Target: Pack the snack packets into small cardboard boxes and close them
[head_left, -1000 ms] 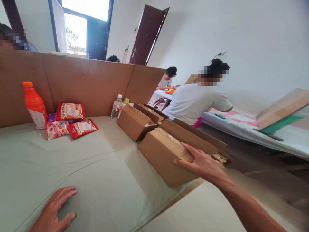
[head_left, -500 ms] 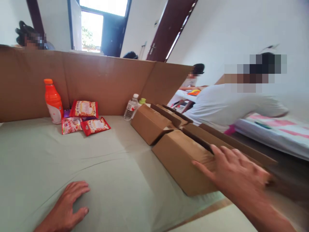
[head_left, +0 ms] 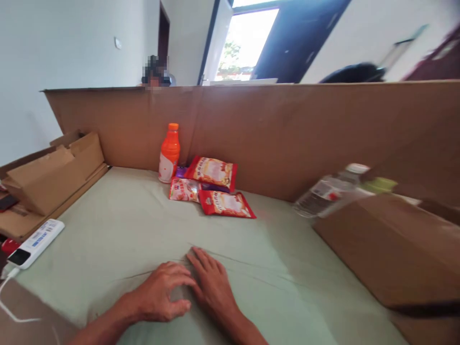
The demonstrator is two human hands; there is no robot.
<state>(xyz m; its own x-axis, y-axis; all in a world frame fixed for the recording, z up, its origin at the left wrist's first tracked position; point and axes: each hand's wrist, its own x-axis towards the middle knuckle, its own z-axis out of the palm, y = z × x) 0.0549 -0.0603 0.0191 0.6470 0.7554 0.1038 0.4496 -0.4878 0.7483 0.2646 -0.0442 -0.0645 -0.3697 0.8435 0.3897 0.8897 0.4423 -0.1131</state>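
My left hand [head_left: 163, 292] rests over the pale green cloth [head_left: 118, 230] with curved fingers and the thumb apart, holding nothing. Right beside it, my right hand [head_left: 212, 280] lies flat on the cloth with its fingers stretched forward, also empty. The left fingertips reach the edge of the right hand. Beyond the hands is a small pile of snack packets: a red and cream one [head_left: 212, 172] on top, another red one [head_left: 228, 204] in front, a pink one [head_left: 184, 189] at left, with purple wrapping partly hidden underneath. An orange bottle [head_left: 169, 155] stands upright behind them.
A tall cardboard panel [head_left: 273, 129] lines the back. Cardboard boxes stand at left [head_left: 57, 177] and right [head_left: 391, 249]. A clear bottle [head_left: 323, 194] is by the right box. A white device [head_left: 39, 242] with a cable lies at left. A person's head shows behind the panel.
My right hand has left the cardboard box at right and come down beside my left hand. The view has turned left, bringing the left box and white device into sight.
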